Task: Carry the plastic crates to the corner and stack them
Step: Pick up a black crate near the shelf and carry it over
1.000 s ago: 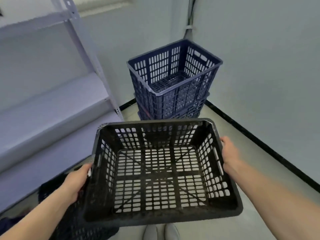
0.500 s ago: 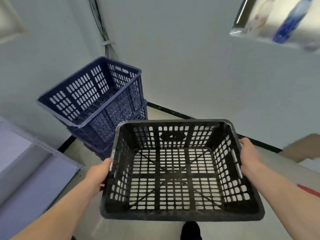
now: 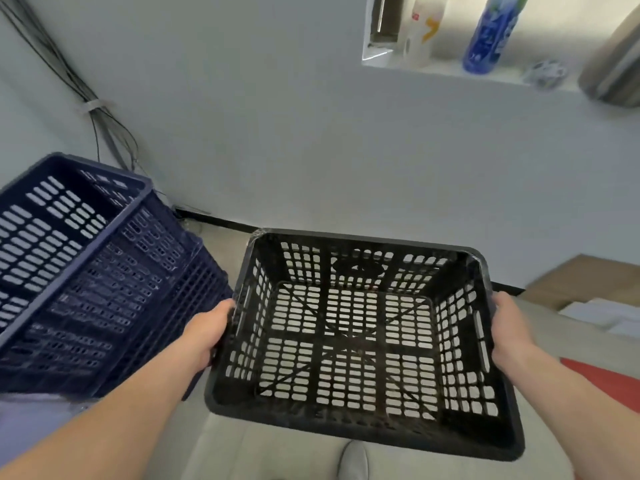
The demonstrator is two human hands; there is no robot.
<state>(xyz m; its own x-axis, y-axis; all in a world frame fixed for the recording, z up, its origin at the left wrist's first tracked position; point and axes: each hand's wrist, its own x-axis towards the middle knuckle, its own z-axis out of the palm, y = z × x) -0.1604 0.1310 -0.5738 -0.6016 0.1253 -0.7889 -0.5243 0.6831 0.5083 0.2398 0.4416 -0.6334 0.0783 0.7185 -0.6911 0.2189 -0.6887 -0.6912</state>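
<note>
Left hand (image 3: 207, 329) and right hand (image 3: 512, 332) grip opposite sides of the empty black slotted plastic crate (image 3: 360, 344), held right of the stacked blue plastic crates (image 3: 86, 271); fingers apparently curl underneath.

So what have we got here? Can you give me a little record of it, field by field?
Held item: black crate, empty, carried above the floor
Left hand: grips the crate's left wall
Right hand: grips its right wall
Stack: blue crates, nested, in the corner to the left
Progress: black crate beside the stack, not yet on it
Background: cables running down the corner; blue bottle and white bottle on a window ledge
</note>
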